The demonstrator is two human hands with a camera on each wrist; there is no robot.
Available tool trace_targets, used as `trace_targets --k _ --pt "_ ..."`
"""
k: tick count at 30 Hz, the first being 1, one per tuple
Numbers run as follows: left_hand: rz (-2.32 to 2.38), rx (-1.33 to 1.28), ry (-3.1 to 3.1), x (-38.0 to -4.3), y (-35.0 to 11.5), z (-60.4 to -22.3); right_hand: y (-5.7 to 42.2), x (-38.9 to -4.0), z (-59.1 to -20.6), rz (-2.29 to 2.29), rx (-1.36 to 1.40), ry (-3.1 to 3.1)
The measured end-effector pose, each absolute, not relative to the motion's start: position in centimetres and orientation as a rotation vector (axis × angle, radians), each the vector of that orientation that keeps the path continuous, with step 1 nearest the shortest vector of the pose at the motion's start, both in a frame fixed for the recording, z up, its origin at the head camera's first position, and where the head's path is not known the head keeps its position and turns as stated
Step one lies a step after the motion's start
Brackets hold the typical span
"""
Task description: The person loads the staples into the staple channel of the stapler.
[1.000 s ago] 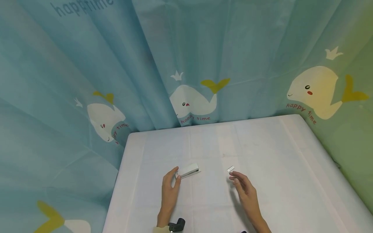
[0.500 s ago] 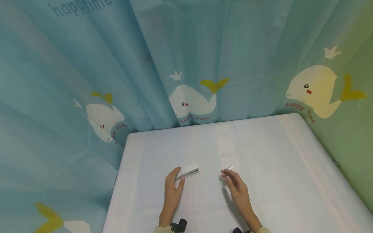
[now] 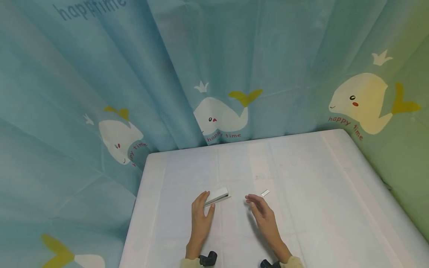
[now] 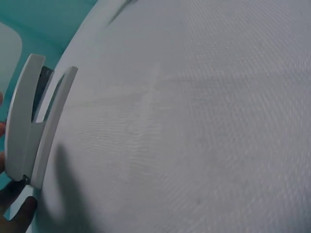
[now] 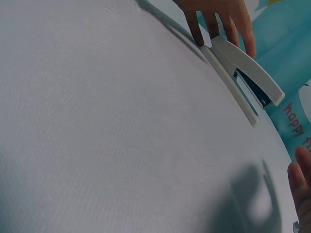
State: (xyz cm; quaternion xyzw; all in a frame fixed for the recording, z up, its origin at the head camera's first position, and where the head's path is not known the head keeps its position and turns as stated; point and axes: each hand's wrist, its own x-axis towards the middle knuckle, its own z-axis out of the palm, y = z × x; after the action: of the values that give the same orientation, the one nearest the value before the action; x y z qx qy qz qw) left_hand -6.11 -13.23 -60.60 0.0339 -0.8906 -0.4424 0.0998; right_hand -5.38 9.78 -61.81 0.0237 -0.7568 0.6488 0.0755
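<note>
A white stapler (image 3: 218, 194) lies on the table, its front pointing to the right. My left hand (image 3: 201, 221) has thumb and fingers on either side of its rear end. In the right wrist view those left-hand fingers (image 5: 246, 41) bend down around the stapler's back, and the stapler's mouth gapes toward my right hand. The left wrist view shows the stapler (image 4: 24, 116) from the side. My right hand (image 3: 263, 215) hovers over the table with loosely bent fingers, holding nothing. Just beyond its knuckles lies a short silvery strip of staples (image 3: 265, 193).
A white cloth covers the table (image 3: 311, 178), with its far edge against a blue curtain (image 3: 288, 67) printed with whales. A green curtain (image 3: 409, 156) hangs along the right side. Each wrist wears a dark camera.
My right hand has moved left, past the staple strip and toward the stapler. My left hand has shifted slightly right, further onto the stapler's rear. Stapler and strip stay in place.
</note>
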Motion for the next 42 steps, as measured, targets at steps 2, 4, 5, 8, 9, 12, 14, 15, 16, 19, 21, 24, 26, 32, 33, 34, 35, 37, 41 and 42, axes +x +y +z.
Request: trace_targets --k 2,4,5,8,9,12,14,15,16,19,21,24,26,32,33,34,35,37,41,42 --pt "-1.289 0.092 -2.625 -6.2 -13.2 -61.0 9.5 -5.5 -62.0 1.922 0.095 -2.271" --pt "-1.281 0.084 -2.612 -6.4 -13.1 -61.4 9.3 -5.6 -62.2 1.89 0.114 -2.287" --pt "-1.277 0.081 -2.602 -6.5 -13.0 -61.6 9.2 -5.7 -62.2 1.872 0.117 -2.3" --pt "-1.249 0.068 -2.57 -6.7 -12.8 -62.3 9.1 -5.9 -62.3 1.838 0.12 -2.334" --pt "-1.245 0.065 -2.557 -6.8 -12.8 -62.5 9.0 -6.0 -62.4 1.825 0.124 -2.345" --pt "-1.22 0.061 -2.523 -6.9 -12.6 -63.0 9.0 -6.3 -62.4 1.806 0.129 -2.376" --pt "-1.199 0.063 -2.517 -7.0 -12.4 -63.3 9.0 -6.5 -62.5 1.797 0.138 -2.391" --pt "-1.186 0.063 -2.515 -7.0 -12.4 -63.4 9.0 -6.7 -62.6 1.789 0.147 -2.399" --pt "-1.17 0.061 -2.516 -7.1 -12.3 -63.5 9.0 -6.8 -62.7 1.788 0.155 -2.401" --pt "-1.128 0.057 -2.525 -7.3 -12.2 -63.7 8.9 -7.3 -62.9 1.793 0.183 -2.392" --pt "-1.115 0.05 -2.529 -7.4 -12.1 -63.7 8.8 -7.6 -63.0 1.793 0.201 -2.388" --pt "-1.104 0.047 -2.54 -7.6 -12.1 -63.5 8.5 -8.0 -63.0 1.786 0.208 -2.396" --pt "-1.101 0.053 -2.558 -7.7 -12.0 -63.3 8.3 -8.3 -62.9 1.781 0.21 -2.413" --pt "-1.044 0.089 -2.657 -8.1 -11.7 -62.2 7.6 -9.3 -62.8 1.761 0.211 -2.516" --pt "-1.023 0.088 -2.67 -8.2 -11.6 -62.0 7.5 -9.4 -62.8 1.752 0.215 -2.532" --pt "-1.0 0.085 -2.68 -8.3 -11.5 -61.8 7.4 -9.5 -62.9 1.749 0.218 -2.543" --pt "-0.971 0.077 -2.689 -8.4 -11.4 -61.7 7.3 -9.6 -62.9 1.733 0.225 -2.554" --pt "-0.925 0.065 -2.698 -8.5 -11.2 -61.7 7.1 -9.7 -63.0 1.718 0.242 -2.558" --pt "-0.912 0.038 -2.689 -8.7 -11.0 -61.8 6.8 -9.9 -63.1 1.659 0.281 -2.578" --pt "-0.921 0.031 -2.682 -8.8 -10.9 -61.8 6.8 -10.0 -63.0 1.651 0.287 -2.584"
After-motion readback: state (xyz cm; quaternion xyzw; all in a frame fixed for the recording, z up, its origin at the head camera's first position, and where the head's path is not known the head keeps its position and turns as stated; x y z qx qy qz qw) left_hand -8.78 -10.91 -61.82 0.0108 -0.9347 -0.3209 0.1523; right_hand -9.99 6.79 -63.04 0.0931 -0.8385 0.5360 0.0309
